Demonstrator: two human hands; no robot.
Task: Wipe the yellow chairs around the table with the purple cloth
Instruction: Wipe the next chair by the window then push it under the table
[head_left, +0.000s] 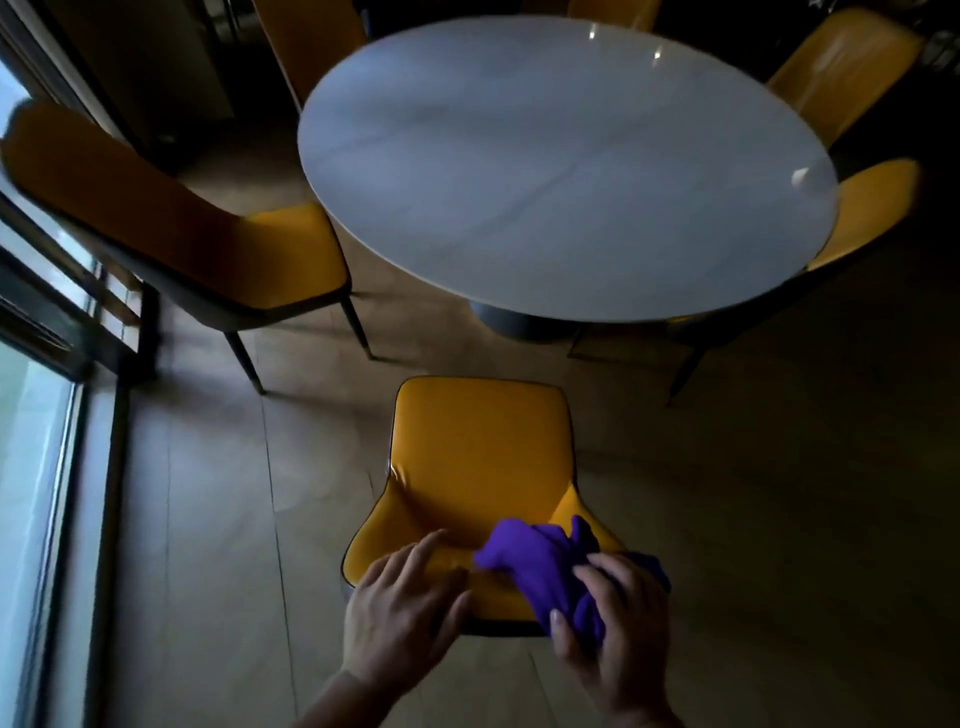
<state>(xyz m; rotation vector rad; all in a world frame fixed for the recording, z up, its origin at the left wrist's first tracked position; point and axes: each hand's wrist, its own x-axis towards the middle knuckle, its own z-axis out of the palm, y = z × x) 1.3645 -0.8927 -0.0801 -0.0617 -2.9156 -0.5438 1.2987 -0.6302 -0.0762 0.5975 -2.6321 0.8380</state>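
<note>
Head view, looking down: the right hand (618, 639) grips the purple cloth (550, 566), fingers and thumb curled round the bunched fabric, which is crumpled into a loose wad with folds spilling out beyond the fingers. The cloth lies against the top of the backrest of the nearest yellow chair (483, 467). Just left of that grip, the left hand (405, 608) rests on the same backrest with its fingers straight and spread, holding nothing. Beyond the two hands the chair's seat stretches away, a smooth, glossy yellow with dark piping along its edges, standing apart from the table on a pale wooden floor (727, 519).

Farther out from the grip stands a round table (566, 166) with a pale grey, shiny top. Yellow chairs ring it: one far to the left (176, 228), one at the upper left (311, 47), two on the right (862, 213) (841, 73), and a sliver of another at the top edge (613, 10). Six yellow chairs show in all, one cloth, one table. A window (31, 415) runs down the left side.
</note>
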